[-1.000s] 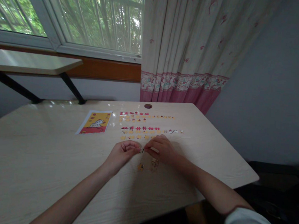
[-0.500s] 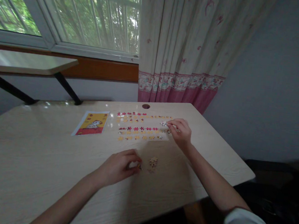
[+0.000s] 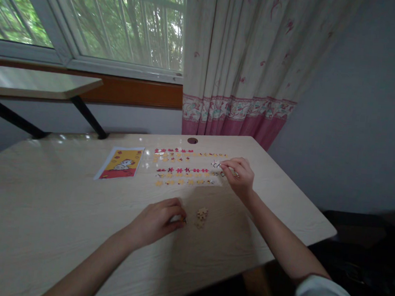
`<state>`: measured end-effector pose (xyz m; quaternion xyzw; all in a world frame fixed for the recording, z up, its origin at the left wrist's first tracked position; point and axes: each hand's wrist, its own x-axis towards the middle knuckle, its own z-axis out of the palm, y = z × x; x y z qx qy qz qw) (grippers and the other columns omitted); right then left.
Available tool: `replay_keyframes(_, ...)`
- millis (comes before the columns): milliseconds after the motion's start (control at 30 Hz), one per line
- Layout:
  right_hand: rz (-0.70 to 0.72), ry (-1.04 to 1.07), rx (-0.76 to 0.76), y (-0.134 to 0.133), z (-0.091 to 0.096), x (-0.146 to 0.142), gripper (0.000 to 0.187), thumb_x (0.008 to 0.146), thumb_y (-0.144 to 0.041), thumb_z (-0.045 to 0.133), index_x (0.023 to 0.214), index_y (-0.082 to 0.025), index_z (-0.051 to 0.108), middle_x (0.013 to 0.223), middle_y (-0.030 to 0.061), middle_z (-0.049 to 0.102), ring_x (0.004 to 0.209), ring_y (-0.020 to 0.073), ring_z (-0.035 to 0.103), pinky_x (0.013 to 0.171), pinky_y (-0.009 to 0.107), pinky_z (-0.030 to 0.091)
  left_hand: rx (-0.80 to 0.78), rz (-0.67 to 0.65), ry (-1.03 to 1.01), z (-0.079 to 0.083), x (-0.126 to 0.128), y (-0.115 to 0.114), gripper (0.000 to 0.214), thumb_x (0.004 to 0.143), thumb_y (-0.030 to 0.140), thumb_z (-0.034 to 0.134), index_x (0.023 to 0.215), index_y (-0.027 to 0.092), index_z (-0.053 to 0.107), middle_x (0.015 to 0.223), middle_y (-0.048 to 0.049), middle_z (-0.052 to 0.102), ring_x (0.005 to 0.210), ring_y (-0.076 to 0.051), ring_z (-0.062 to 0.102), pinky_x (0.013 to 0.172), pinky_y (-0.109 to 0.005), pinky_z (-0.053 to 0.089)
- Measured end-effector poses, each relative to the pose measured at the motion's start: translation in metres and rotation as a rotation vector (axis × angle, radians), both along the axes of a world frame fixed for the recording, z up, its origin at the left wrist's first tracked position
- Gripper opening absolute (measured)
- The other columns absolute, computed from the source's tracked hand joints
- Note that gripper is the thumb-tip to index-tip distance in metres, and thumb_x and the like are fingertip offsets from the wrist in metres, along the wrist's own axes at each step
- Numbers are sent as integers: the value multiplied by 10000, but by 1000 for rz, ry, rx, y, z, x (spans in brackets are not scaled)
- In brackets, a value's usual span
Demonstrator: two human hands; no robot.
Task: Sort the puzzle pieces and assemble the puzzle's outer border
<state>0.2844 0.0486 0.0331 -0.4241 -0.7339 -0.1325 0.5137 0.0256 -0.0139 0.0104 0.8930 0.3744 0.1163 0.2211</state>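
My left hand (image 3: 162, 217) is low over the table, thumb and fingers pinched on a small jigsaw puzzle piece (image 3: 184, 220), mostly hidden, with a yellow and dark edge showing. Just right of it lies a small pile of tan puzzle pieces (image 3: 202, 214). Farther out, my right hand (image 3: 239, 175) has its thumb and index finger closed at the edge of a white puzzle piece with dark lines (image 3: 215, 164), at the right of the laid-out rows. Red pieces (image 3: 179, 170) and yellow pieces (image 3: 180, 181) lie spaced out in these rows.
A printed picture of a white animal on yellow and red (image 3: 122, 163) lies left of the rows. Behind them is a round cable hole (image 3: 192, 140) in the table (image 3: 114, 233). A raised shelf (image 3: 40, 82) stands at the back left, and a curtain (image 3: 238, 78) hangs behind.
The fingers of my left hand have drawn closer together, and less of its piece shows. My right hand stays at almost the same spot.
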Motion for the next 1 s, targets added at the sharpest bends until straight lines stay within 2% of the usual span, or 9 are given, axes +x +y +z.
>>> replay_keyframes(200,4,-18,32,1,-1,1,188,853,-318,534,788,-215,678,710,38,620,692,153,559,704,305,413,-30,9,-2,0,1,0,112,839,259,519,888,225,613,902,-10,596,777,-149,569,647,-235,434)
replay_keyframes(300,17,-84,-32,6,2,7,173,846,-304,541,788,-204,671,752,47,635,736,160,562,739,313,397,-25,14,-19,-2,1,0,105,834,262,523,884,222,606,900,-9,588,767,-147,563,645,-236,432)
replay_keyframes(400,35,-255,-286,14,6,20,145,822,-278,558,776,-188,661,771,46,641,767,159,561,745,291,384,-23,14,-29,-5,0,1,98,828,263,525,884,221,593,900,-7,581,769,-149,559,650,-240,431)
replay_keyframes(533,53,-459,-672,23,0,36,114,768,-212,563,744,-170,667,723,29,638,686,132,553,651,230,370,-23,14,-22,-5,-1,0,91,831,260,519,888,215,575,910,-14,582,792,-157,556,665,-249,434)
replay_keyframes(633,56,-491,-830,25,-9,41,138,745,-174,535,720,-166,670,687,21,637,601,109,529,569,209,336,-15,23,-17,-2,0,-1,79,831,249,519,882,212,568,915,-19,582,811,-162,551,685,-256,435)
replay_keyframes(767,86,-483,-902,25,-16,40,137,741,-180,527,714,-164,661,649,9,627,554,93,503,532,199,308,-30,24,-22,-1,1,-1,66,827,237,522,870,204,559,894,-20,580,797,-160,545,676,-256,433)
replay_keyframes(1000,92,-502,-897,25,-16,40,128,728,-158,527,708,-169,652,660,7,628,569,93,512,532,195,308,-63,37,-58,-1,3,-2,47,804,196,532,843,196,558,860,-12,580,742,-146,536,659,-251,424)
